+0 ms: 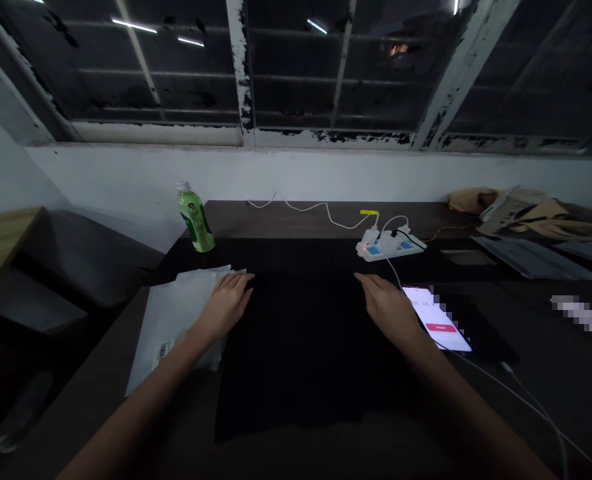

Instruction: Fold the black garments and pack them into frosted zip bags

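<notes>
A dark black cloth (306, 347) lies spread over the middle of the table. My left hand (229, 300) rests at its left side, over the right edge of a stack of white plastic bags (169, 307), with fingers stretched forward and the thumb a little apart. On the other side my right hand (383, 303) lies palm down at the cloth's right part, fingers extended together, just left of a lit phone (439, 320). Neither hand shows anything in its grasp. The cloth's outline is hard to make out in the dim light.
A green bottle (196, 220) stands at the back left. Behind the phone sits a white power strip (391, 247) with plugs; a white cable (511, 387) runs to the front right. Grey plastic packets (536, 257) and tan straps (551, 220) lie at the back right.
</notes>
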A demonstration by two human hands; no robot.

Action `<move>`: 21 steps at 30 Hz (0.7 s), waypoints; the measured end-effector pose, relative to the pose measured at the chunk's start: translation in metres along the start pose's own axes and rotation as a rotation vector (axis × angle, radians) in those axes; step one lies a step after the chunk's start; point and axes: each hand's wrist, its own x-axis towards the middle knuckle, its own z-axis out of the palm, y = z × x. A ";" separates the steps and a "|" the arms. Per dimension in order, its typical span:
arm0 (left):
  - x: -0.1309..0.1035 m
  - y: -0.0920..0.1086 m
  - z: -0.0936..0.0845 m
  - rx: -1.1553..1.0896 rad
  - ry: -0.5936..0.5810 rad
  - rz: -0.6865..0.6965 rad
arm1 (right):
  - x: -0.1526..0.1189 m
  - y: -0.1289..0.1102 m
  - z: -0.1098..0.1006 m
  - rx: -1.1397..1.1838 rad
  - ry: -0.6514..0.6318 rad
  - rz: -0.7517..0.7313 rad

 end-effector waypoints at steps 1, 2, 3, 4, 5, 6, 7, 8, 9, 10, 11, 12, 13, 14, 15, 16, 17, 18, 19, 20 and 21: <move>0.003 -0.002 0.000 0.004 -0.010 0.003 | 0.005 -0.003 0.001 0.000 -0.039 0.009; 0.006 -0.005 -0.001 0.008 -0.020 0.004 | 0.011 -0.004 0.003 0.002 -0.069 0.022; 0.009 -0.009 -0.001 0.012 -0.030 0.005 | 0.016 -0.006 0.005 0.011 -0.091 0.033; 0.011 -0.012 -0.002 0.018 -0.039 0.005 | 0.022 -0.006 0.009 0.025 -0.104 0.040; 0.014 -0.015 -0.003 0.023 -0.049 0.004 | 0.026 -0.006 0.012 0.042 -0.114 0.044; 0.015 -0.018 -0.003 0.026 -0.058 0.003 | 0.029 -0.006 0.015 0.064 -0.121 0.052; 0.017 -0.020 -0.005 0.028 -0.067 0.003 | 0.032 -0.005 0.017 0.091 -0.124 0.062; 0.018 -0.022 -0.006 0.028 -0.074 0.004 | 0.034 -0.004 0.019 0.123 -0.119 0.075; 0.019 -0.022 -0.009 0.026 -0.077 0.004 | 0.035 -0.002 0.019 0.161 -0.109 0.092; 0.019 -0.022 -0.012 0.023 -0.076 0.003 | 0.037 0.000 0.020 0.203 -0.093 0.112; 0.020 -0.021 -0.016 0.019 -0.069 0.000 | 0.038 0.003 0.019 0.252 -0.076 0.135; 0.021 -0.019 -0.020 0.014 -0.056 -0.005 | 0.039 0.007 0.017 0.309 -0.062 0.160; 0.023 -0.017 -0.025 0.008 -0.039 -0.011 | 0.041 0.011 0.014 0.374 -0.053 0.186; 0.025 -0.016 -0.030 0.000 -0.018 -0.018 | 0.044 0.015 0.011 0.447 -0.050 0.212; 0.028 -0.014 -0.035 -0.010 0.005 -0.025 | 0.047 0.019 0.007 0.526 -0.055 0.233; 0.031 -0.013 -0.039 -0.021 0.032 -0.033 | 0.050 0.023 0.003 0.605 -0.065 0.250; 0.035 -0.011 -0.041 -0.032 0.061 -0.045 | 0.053 0.027 -0.001 0.680 -0.077 0.263; 0.039 -0.010 -0.042 -0.042 0.090 -0.061 | 0.056 0.030 -0.004 0.748 -0.087 0.273; 0.043 -0.010 -0.041 -0.051 0.116 -0.079 | 0.059 0.032 -0.006 0.804 -0.095 0.282; 0.047 -0.009 -0.039 -0.060 0.137 -0.099 | 0.062 0.033 -0.007 0.848 -0.097 0.292; 0.051 -0.009 -0.037 -0.067 0.151 -0.120 | 0.064 0.033 -0.007 0.881 -0.097 0.302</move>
